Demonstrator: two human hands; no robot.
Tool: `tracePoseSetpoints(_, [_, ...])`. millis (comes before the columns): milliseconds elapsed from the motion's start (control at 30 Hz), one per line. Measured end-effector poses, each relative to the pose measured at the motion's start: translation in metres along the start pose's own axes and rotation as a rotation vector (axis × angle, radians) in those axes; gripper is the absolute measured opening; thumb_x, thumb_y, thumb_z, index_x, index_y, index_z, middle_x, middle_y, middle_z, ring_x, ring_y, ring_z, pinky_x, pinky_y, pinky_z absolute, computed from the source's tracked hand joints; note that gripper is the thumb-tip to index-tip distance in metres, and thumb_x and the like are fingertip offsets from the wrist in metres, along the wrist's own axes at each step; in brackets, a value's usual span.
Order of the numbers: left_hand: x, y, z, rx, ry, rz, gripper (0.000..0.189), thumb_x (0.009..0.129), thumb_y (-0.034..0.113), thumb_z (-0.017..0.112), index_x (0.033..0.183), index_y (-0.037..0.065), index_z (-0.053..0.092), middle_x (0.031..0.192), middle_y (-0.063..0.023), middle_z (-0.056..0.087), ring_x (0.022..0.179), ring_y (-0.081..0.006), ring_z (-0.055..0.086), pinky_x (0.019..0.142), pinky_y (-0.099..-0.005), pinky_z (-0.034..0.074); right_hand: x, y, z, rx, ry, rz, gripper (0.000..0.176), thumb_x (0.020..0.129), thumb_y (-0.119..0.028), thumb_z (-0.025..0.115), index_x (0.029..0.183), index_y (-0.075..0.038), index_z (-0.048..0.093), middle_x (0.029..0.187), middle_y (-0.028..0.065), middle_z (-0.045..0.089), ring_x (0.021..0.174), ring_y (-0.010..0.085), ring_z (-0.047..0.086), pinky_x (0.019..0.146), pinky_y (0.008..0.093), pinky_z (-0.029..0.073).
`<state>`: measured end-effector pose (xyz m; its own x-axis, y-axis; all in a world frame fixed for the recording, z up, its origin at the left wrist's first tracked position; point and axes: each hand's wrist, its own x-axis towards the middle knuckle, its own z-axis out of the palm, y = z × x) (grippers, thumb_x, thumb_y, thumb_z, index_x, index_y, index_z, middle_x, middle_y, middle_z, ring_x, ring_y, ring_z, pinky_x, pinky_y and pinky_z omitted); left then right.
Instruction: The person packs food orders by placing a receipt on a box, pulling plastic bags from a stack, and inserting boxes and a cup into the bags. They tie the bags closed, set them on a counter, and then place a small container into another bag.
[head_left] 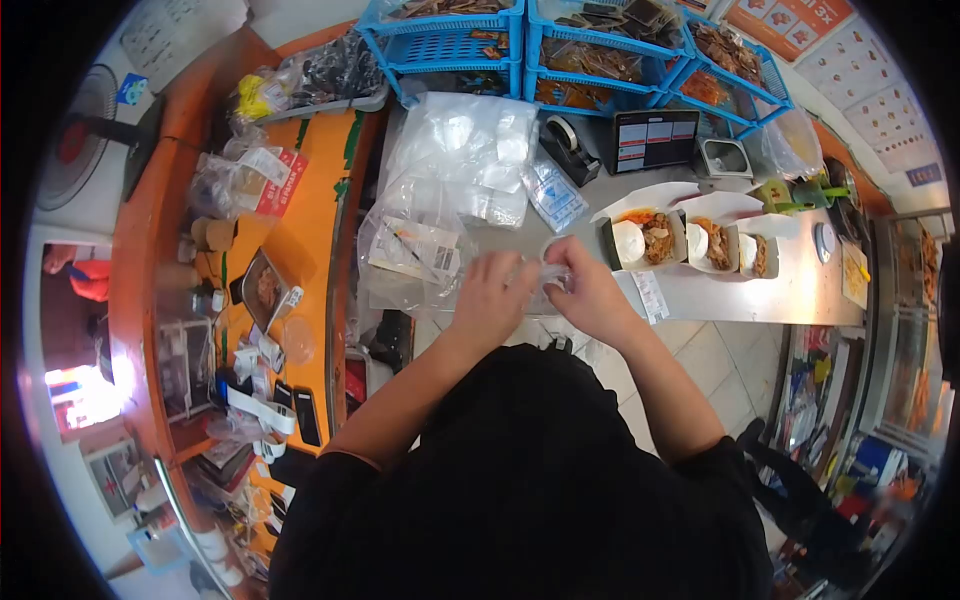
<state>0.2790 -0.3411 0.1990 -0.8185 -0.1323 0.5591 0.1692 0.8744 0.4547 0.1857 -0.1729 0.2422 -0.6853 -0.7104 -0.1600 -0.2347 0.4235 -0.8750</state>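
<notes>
Both my hands meet above the front of the metal counter (690, 290). My right hand (592, 295) is closed, with thumb and forefinger pinching a bunched piece of clear plastic bag (552, 272). From the other side, my left hand (492, 295) has its fingers bent together against the same plastic; its fingertips are partly hidden. Left of my left hand lies a larger clear bag (385, 235) with a printed paper slip (415, 248) in or under it. Open takeaway boxes (645, 240) with food and a white portion inside stand to the right of my right hand.
A stack of clear plastic bags (460, 140), a tape dispenser (570, 150) and a tablet (655, 140) sit behind. Blue baskets (445, 50) rise at the back. A receipt (650, 297) hangs over the front edge. An orange counter (320, 190) with a metal tray (265, 290) stands left.
</notes>
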Motion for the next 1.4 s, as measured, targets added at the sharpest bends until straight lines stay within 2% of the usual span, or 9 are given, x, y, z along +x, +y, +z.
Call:
tracePoseSetpoints(167, [0.013,-0.059,-0.001,-0.342,-0.125,-0.314,0.023,0.081,-0.003,0.068,0.098,0.005,0.055,0.094,-0.0164,0.059,0.086,-0.0389,0.063,0.075,-0.0456,0.052,0.028,-0.011,0.003,-0.757,0.316,0.014,0.044,0.082,-0.005,0.072,0.121,-0.008,0.053,0.105,0.0158,0.063,0.088,0.0349,0.066,0.079,0.0420,0.055])
tracePoseSetpoints(233, [0.019,-0.064,0.003,-0.928,-0.336,-1.006,0.020,0.081,-0.004,0.067,0.095,0.003,0.054,0.092,-0.0192,0.058,0.084,-0.0414,0.060,0.072,-0.0473,0.049,0.038,-0.002,0.010,-0.814,0.547,-0.006,0.048,0.080,-0.006,0.074,0.123,-0.008,0.053,0.106,0.0174,0.063,0.092,0.0356,0.066,0.080,0.0435,0.055])
tracePoseSetpoints(367, [0.018,-0.057,-0.017,-0.471,-0.395,-0.472,0.020,0.081,0.000,0.069,0.092,0.001,0.052,0.092,-0.0194,0.058,0.083,-0.0440,0.059,0.072,-0.0494,0.047,0.047,0.007,0.062,-0.112,0.490,0.188,0.043,0.081,-0.003,0.071,0.119,-0.006,0.052,0.112,0.0217,0.060,0.101,0.0360,0.064,0.086,0.0438,0.053])
tracePoseSetpoints(467, [0.004,-0.093,-0.032,-0.253,-0.233,-0.448,0.024,0.082,0.006,0.074,0.091,0.001,0.052,0.088,-0.0174,0.057,0.081,-0.0420,0.059,0.071,-0.0489,0.047,0.031,0.008,0.063,-0.324,0.352,0.136,0.049,0.083,-0.005,0.074,0.127,-0.006,0.052,0.125,0.0221,0.056,0.105,0.0362,0.063,0.093,0.0427,0.053])
tracePoseSetpoints(533, [-0.005,-0.116,-0.059,-0.139,-0.152,-0.441,0.028,0.082,0.010,0.078,0.090,0.001,0.052,0.082,-0.0152,0.054,0.075,-0.0376,0.057,0.069,-0.0457,0.047,0.029,0.037,0.045,0.388,0.227,0.161,0.064,0.086,-0.010,0.077,0.142,-0.008,0.046,0.139,0.0220,0.049,0.114,0.0394,0.061,0.100,0.0452,0.051])
tracePoseSetpoints(633, [-0.023,-0.113,-0.088,-0.200,-0.252,-0.579,0.032,0.082,0.012,0.081,0.089,0.002,0.052,0.076,-0.0122,0.052,0.069,-0.0303,0.053,0.067,-0.0405,0.047,0.036,0.081,0.026,-0.618,0.131,0.040,0.092,0.082,-0.036,0.083,0.155,-0.011,0.033,0.148,0.0221,0.044,0.131,0.0417,0.052,0.104,0.0475,0.050])
tracePoseSetpoints(767, [-0.045,-0.083,-0.074,-0.423,-0.441,-0.854,0.035,0.082,0.014,0.085,0.090,0.003,0.053,0.078,-0.0089,0.053,0.070,-0.0206,0.050,0.067,-0.0349,0.046,0.072,0.103,0.037,-0.895,-0.241,0.272,0.090,0.075,-0.029,0.084,0.152,-0.015,0.040,0.143,0.0194,0.048,0.131,0.0415,0.051,0.106,0.0477,0.050])
tracePoseSetpoints(1167, [-0.060,-0.038,0.086,-0.591,-0.338,-1.156,0.018,0.092,0.006,0.074,0.094,0.004,0.057,0.087,-0.0034,0.058,0.070,-0.0106,0.062,0.056,-0.0287,0.060,-0.020,0.118,-0.072,0.522,0.242,0.187,0.076,0.082,-0.018,0.081,0.146,0.002,0.044,0.141,0.0170,0.053,0.132,0.0311,0.054,0.108,0.0403,0.047])
tracePoseSetpoints(1400, [-0.053,-0.043,0.128,-0.623,-0.268,-1.178,0.012,0.092,0.004,0.072,0.097,0.001,0.061,0.082,-0.0059,0.062,0.067,-0.0148,0.065,0.056,-0.0329,0.058,-0.003,0.165,-0.012,1.087,-0.004,0.199,0.075,0.088,-0.031,0.074,0.148,0.000,0.043,0.140,0.0147,0.053,0.132,0.0262,0.052,0.108,0.0423,0.045])
